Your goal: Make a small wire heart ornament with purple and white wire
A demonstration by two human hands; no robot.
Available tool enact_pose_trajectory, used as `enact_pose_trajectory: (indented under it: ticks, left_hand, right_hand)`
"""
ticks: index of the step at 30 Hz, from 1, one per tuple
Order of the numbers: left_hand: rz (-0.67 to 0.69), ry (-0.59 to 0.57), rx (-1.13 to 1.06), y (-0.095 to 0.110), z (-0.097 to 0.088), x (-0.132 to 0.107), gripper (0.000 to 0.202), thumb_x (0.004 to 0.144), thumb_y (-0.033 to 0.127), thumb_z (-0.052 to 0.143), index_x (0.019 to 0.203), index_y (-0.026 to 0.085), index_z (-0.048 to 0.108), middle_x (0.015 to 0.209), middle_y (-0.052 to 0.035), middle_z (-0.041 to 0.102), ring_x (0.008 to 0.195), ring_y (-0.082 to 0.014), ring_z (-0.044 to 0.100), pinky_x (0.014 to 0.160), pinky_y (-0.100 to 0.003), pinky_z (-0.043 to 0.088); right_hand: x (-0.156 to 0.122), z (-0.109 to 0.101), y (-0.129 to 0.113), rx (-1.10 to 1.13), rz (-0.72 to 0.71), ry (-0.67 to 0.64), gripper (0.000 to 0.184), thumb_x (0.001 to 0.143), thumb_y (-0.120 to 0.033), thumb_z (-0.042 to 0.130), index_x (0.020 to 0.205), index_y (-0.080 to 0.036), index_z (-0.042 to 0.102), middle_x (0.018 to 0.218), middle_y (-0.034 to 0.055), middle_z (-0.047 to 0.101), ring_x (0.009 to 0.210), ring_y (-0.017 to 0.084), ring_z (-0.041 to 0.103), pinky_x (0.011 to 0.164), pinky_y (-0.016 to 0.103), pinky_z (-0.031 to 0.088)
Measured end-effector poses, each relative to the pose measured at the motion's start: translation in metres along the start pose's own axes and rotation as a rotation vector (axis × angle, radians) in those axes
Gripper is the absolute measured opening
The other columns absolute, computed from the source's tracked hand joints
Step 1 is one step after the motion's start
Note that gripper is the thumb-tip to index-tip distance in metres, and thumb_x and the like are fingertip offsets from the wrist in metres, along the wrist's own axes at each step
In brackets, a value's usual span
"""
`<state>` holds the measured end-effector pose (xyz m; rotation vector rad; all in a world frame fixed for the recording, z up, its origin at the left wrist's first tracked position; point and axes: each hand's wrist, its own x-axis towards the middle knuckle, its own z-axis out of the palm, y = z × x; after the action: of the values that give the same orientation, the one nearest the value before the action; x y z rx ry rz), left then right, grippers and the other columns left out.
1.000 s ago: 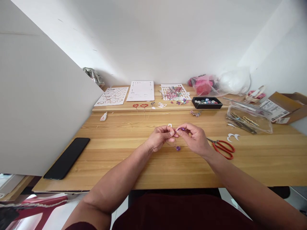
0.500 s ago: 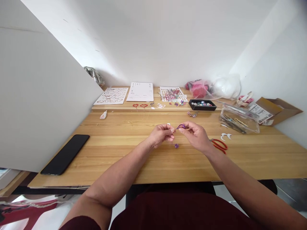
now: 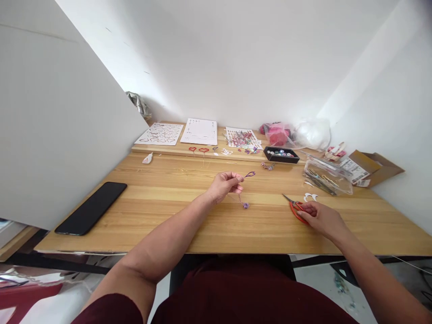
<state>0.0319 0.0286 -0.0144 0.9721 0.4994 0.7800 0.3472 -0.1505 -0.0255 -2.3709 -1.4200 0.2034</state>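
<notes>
My left hand (image 3: pixel 228 185) is closed in a pinch on a small purple looped petal (image 3: pixel 250 174), which sticks out to the right of the fingertips. From below that hand a thin thread runs down to a small purple spool (image 3: pixel 246 205) just over or on the wooden table (image 3: pixel 162 216); I cannot tell which. My right hand (image 3: pixel 319 217) has its fingers closed around the red handles of a pair of scissors (image 3: pixel 294 207). The scissor blades point up and to the left, away from that hand.
A black phone (image 3: pixel 91 208) lies at the left. White crescent pieces (image 3: pixel 310 197) and a clear plastic box (image 3: pixel 327 177) are beyond my right hand, beside a cardboard box (image 3: pixel 374 166). Pattern sheets (image 3: pixel 199 132) and a black tray of spools (image 3: pixel 281 155) stand on the back ledge.
My right hand has let go of the purple petal, moved right and down, and taken hold of the scissors. My left hand still pinches the petal.
</notes>
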Motion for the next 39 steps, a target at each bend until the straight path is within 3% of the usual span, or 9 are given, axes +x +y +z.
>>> enact_pose_trajectory:
  ticks: [5, 11, 14, 16, 22, 27, 34, 36, 39]
  left_hand:
    - [0.029, 0.004, -0.01, 0.002, -0.001, 0.0, 0.029, 0.07, 0.026, 0.085, 0.081, 0.009, 0.064, 0.078, -0.0026, 0.068, 0.051, -0.0063, 0.062, 0.049, -0.018, 0.051]
    - [0.018, -0.002, -0.049, 0.002, -0.002, 0.002, 0.025, 0.072, 0.024, 0.084, 0.081, 0.009, 0.065, 0.084, -0.0052, 0.07, 0.052, -0.0058, 0.061, 0.048, -0.017, 0.049]
    - [0.005, 0.007, -0.062, 0.002, -0.001, 0.002, 0.023, 0.073, 0.021, 0.083, 0.081, 0.009, 0.066, 0.081, -0.0042, 0.069, 0.051, -0.0057, 0.061, 0.048, -0.018, 0.049]
    - [-0.002, 0.025, -0.068, 0.001, -0.001, 0.002, 0.021, 0.074, 0.02, 0.082, 0.08, 0.009, 0.065, 0.079, -0.0033, 0.068, 0.051, -0.0057, 0.06, 0.048, -0.018, 0.048]
    - [-0.019, 0.078, -0.07, -0.005, -0.006, 0.006, 0.018, 0.078, 0.02, 0.079, 0.08, 0.01, 0.064, 0.079, -0.0037, 0.069, 0.052, -0.0048, 0.058, 0.05, -0.018, 0.047]
    - [-0.02, 0.086, -0.044, -0.007, -0.006, 0.007, 0.022, 0.076, 0.023, 0.081, 0.081, 0.01, 0.064, 0.08, -0.0039, 0.069, 0.051, -0.0047, 0.058, 0.049, -0.018, 0.046]
    - [0.012, 0.105, -0.001, -0.008, -0.008, 0.008, 0.017, 0.08, 0.02, 0.076, 0.081, 0.009, 0.063, 0.078, -0.0038, 0.07, 0.049, -0.0053, 0.059, 0.048, -0.018, 0.048]
    - [0.02, 0.109, 0.008, -0.009, -0.009, 0.009, 0.017, 0.08, 0.02, 0.076, 0.08, 0.009, 0.063, 0.076, -0.0035, 0.069, 0.049, -0.006, 0.06, 0.048, -0.018, 0.049]
    - [0.047, 0.12, 0.014, -0.011, -0.008, 0.01, 0.018, 0.079, 0.021, 0.077, 0.082, 0.01, 0.063, 0.075, -0.0021, 0.069, 0.049, -0.0066, 0.061, 0.047, -0.018, 0.05]
  right_hand:
    - [-0.005, 0.003, -0.012, -0.061, -0.062, 0.022, 0.003, 0.074, -0.029, 0.065, 0.073, -0.027, 0.067, 0.073, 0.0106, 0.073, 0.067, 0.03, 0.067, 0.061, 0.042, 0.045]
    - [-0.012, 0.01, -0.044, 0.004, -0.206, 0.106, 0.015, 0.084, -0.033, 0.049, 0.084, -0.024, 0.061, 0.084, 0.0095, 0.072, 0.078, 0.028, 0.067, 0.068, 0.039, 0.048]
    - [-0.012, 0.021, -0.067, 0.156, -0.263, 0.051, 0.022, 0.089, -0.034, 0.046, 0.1, -0.023, 0.061, 0.091, 0.0089, 0.074, 0.083, 0.025, 0.069, 0.074, 0.037, 0.051]
    - [-0.013, 0.031, -0.078, 0.103, -0.333, 0.063, 0.017, 0.087, -0.034, 0.05, 0.092, -0.023, 0.062, 0.089, 0.009, 0.073, 0.085, 0.026, 0.067, 0.078, 0.039, 0.051]
    - [-0.039, 0.044, -0.098, 0.081, -0.452, 0.272, 0.014, 0.093, -0.031, 0.052, 0.091, -0.022, 0.062, 0.093, 0.0108, 0.07, 0.09, 0.026, 0.064, 0.084, 0.039, 0.049]
    - [-0.06, 0.038, -0.113, 0.109, -0.506, -0.027, 0.017, 0.095, -0.036, 0.053, 0.097, -0.023, 0.065, 0.089, 0.0058, 0.069, 0.082, 0.022, 0.064, 0.078, 0.036, 0.048]
    - [-0.066, 0.031, -0.082, -0.022, -0.414, -0.039, 0.026, 0.092, -0.04, 0.052, 0.074, -0.023, 0.06, 0.08, 0.0043, 0.065, 0.08, 0.023, 0.061, 0.075, 0.036, 0.045]
    - [-0.067, 0.025, -0.068, -0.074, -0.352, 0.007, 0.022, 0.087, -0.042, 0.055, 0.076, -0.023, 0.06, 0.079, 0.0052, 0.067, 0.077, 0.024, 0.062, 0.072, 0.036, 0.045]
    - [-0.069, 0.014, -0.057, -0.217, -0.183, 0.026, 0.034, 0.079, -0.056, 0.062, 0.07, -0.024, 0.058, 0.073, 0.0073, 0.068, 0.073, 0.028, 0.063, 0.066, 0.038, 0.043]
